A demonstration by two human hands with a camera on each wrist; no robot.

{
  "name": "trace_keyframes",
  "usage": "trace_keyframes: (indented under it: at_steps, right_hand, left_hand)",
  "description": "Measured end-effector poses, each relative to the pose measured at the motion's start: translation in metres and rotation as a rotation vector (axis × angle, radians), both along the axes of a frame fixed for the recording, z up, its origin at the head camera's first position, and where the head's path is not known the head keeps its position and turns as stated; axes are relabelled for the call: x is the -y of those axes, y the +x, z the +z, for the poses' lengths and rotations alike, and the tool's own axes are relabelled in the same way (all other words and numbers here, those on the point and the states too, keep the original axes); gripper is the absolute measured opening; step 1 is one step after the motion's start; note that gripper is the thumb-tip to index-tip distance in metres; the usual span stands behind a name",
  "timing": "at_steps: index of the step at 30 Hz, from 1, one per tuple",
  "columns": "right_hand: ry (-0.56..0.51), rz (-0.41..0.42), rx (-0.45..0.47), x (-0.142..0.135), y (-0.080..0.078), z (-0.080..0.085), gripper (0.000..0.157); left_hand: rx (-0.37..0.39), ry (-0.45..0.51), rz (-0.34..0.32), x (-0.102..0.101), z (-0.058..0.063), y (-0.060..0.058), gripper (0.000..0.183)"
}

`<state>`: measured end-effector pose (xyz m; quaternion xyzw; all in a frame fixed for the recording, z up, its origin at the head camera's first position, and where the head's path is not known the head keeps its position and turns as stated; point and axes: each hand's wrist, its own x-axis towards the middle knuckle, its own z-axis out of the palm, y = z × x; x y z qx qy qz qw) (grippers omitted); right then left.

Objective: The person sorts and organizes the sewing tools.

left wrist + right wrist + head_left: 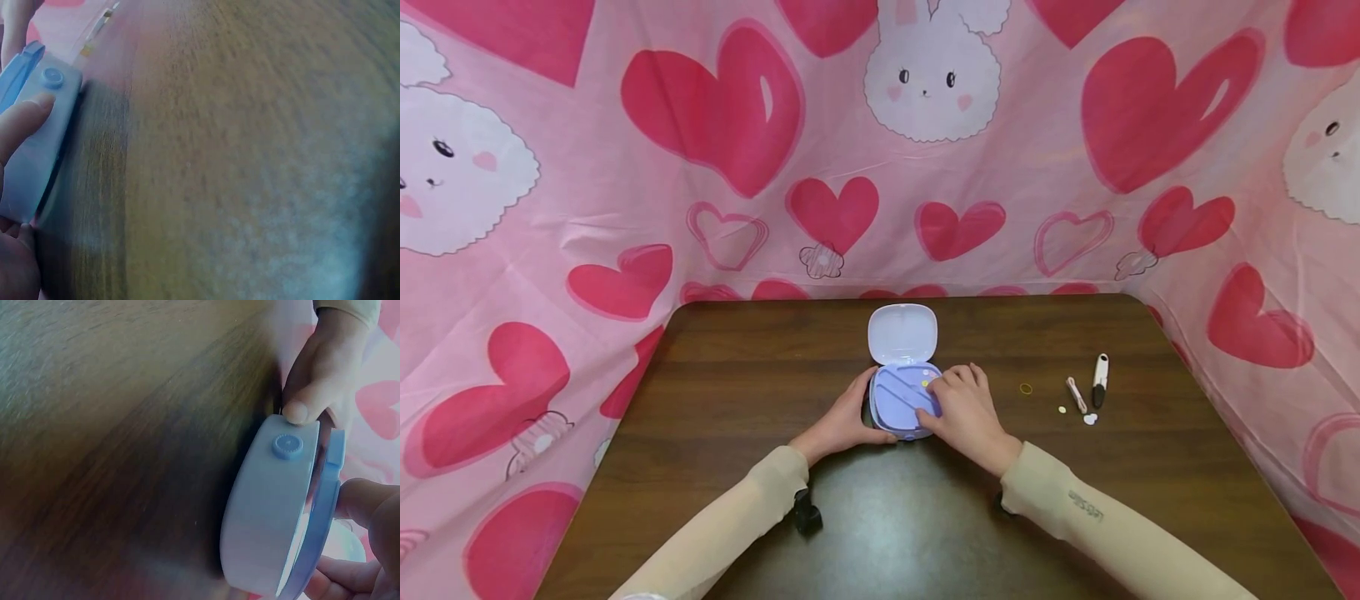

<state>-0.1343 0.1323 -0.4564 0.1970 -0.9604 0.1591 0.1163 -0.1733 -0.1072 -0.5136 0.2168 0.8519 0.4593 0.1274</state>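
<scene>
A small lavender case (pixel 269 506) with a round button (pixel 288 445) on its front sits on the table, its pale lid (pixel 902 333) swung up at the back. Over its opening lies a lavender inner tray (pixel 898 400) with a diagonal bar and small yellow and white dots. In the right wrist view a gap shows between tray and case rim. My left hand (pixel 842 421) grips the case's left side, thumb at the front near the button. My right hand (pixel 967 412) pinches the tray's right edge. What lies under the tray is mostly hidden.
To the right on the brown table (pixel 737 483) lie a yellow rubber band (pixel 1026 388), a pale pink bundled strip (pixel 1077 395), a white-and-black tool (pixel 1101 381) and small white pieces (pixel 1091 419). A pink heart-patterned cloth (pixel 850 142) hangs behind and at both sides.
</scene>
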Motion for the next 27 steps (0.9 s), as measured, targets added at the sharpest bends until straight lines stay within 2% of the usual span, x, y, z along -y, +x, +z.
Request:
trace_keyframes:
  at_steps: [15,27]
  right_hand:
    - [0.036,-0.015,0.022,0.009,0.000,-0.004,0.035]
    - [0.069,-0.038,0.003,0.012,0.001,-0.005,0.037]
  left_hand:
    - [0.003,-0.005,-0.002,0.000,0.001,0.000,0.122]
    - [-0.007,0.004,-0.003,0.000,-0.002,-0.001,0.120]
